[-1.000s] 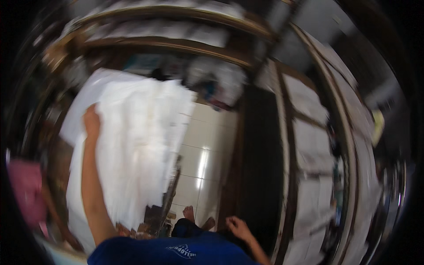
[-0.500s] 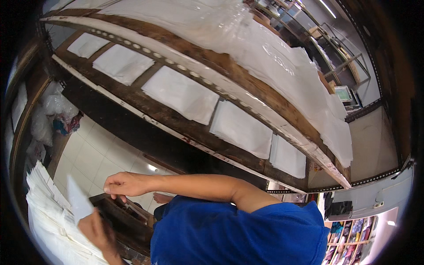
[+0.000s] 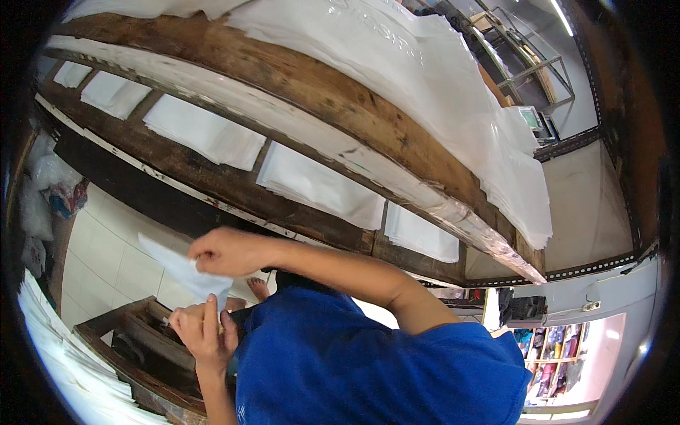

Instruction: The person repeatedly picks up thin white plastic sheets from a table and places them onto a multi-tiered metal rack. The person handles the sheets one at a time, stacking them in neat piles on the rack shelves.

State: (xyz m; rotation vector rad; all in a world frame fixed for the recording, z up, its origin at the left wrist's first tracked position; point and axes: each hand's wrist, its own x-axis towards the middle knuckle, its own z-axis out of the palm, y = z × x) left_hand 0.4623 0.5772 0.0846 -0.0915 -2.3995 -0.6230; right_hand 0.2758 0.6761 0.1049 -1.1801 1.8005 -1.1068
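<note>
The right hand (image 3: 225, 251) pinches the top edge of a white sheet (image 3: 185, 273). The left hand (image 3: 202, 329) pinches its lower end, above a wooden rack (image 3: 142, 354) beside stacked sheets (image 3: 64, 354).

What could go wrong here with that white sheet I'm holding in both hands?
The white sheet is thin and pinched between the right hand and the left hand, so a hard pull might tear or crease it. The sheet stack at the lower left looks fanned and uneven, so a knock from an arm could slide sheets onto the tiled floor.
</note>
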